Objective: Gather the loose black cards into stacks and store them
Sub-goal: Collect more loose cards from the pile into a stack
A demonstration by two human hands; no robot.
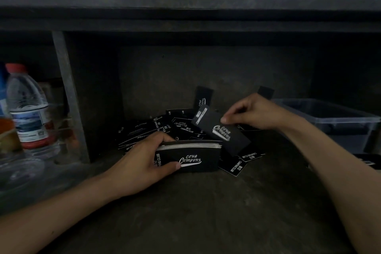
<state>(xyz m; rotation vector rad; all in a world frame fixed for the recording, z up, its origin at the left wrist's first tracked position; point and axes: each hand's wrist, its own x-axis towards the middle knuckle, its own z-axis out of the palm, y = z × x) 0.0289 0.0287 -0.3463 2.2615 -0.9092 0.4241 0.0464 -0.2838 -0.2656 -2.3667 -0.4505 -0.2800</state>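
Black cards [156, 130] lie scattered on the worktop [206, 212]; left hand [142, 163] grips a stack [189, 156], right hand [253, 111] pinches a single card [221, 130].

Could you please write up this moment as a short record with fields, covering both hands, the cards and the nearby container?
left hand: grip on stack, held on edge on the table
right hand: pinches one card, tilted above the stack
loose cards: scattered pile behind the stack, two leaning on the back wall
bin: clear plastic, at right, contents not visible
bottle: at left, beyond a divider
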